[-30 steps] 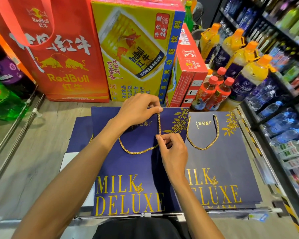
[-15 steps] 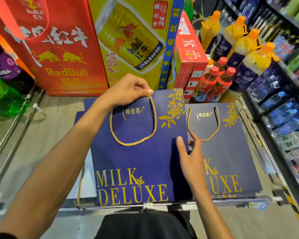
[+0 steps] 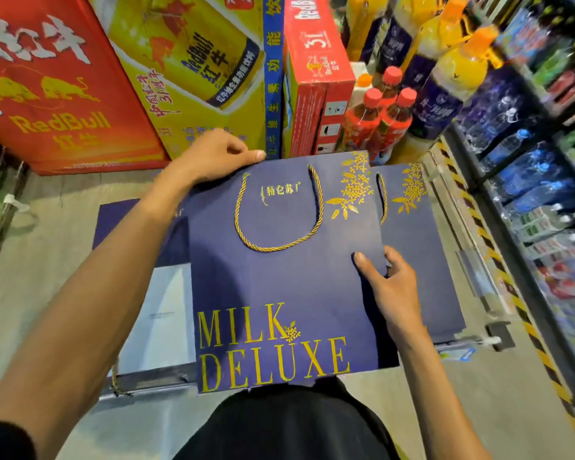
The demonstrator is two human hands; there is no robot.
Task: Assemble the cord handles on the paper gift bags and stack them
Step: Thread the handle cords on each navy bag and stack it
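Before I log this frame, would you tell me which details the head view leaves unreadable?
Head view only:
The held bag hides any rear handle behind itself.
The second bag is mostly covered by the held bag.
The shelf bottles have labels too blurred to read.
The right hand has fingertips hidden behind the held bag's edge.

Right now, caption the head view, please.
Left hand and right hand hold a navy gift bag with its gold cord handle.
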